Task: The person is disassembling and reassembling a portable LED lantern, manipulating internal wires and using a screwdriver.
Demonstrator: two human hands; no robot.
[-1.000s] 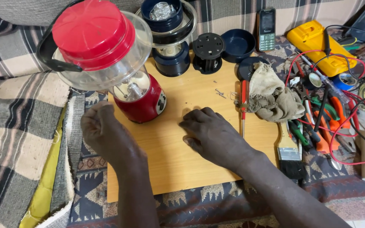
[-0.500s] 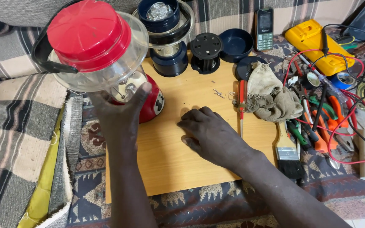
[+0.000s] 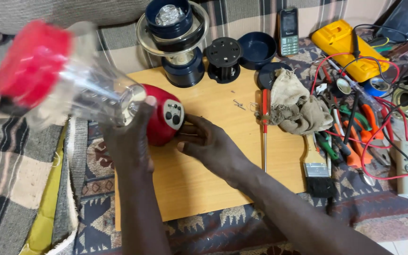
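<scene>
Two bare hands work on one red lantern, which is tipped on its side over the left end of a wooden board. Its red cap points left and is blurred; its red base, with a grey switch panel, faces right. The left hand wraps the lantern from beneath, where the clear globe meets the base, fingers curled and thumb up on the globe's rim. The right hand has its fingers bent, their tips pressed against the base beside the panel.

One red-handled screwdriver lies on the board just right of that hand, beside one crumpled beige rag. One paintbrush lies at the board's right edge.

At the far edge stand a second lantern, dark blue, one black round part and one dark blue bowl-shaped cap. Further right are one mobile phone, one yellow multimeter and a tangle of red leads and pliers, too mixed to count.
</scene>
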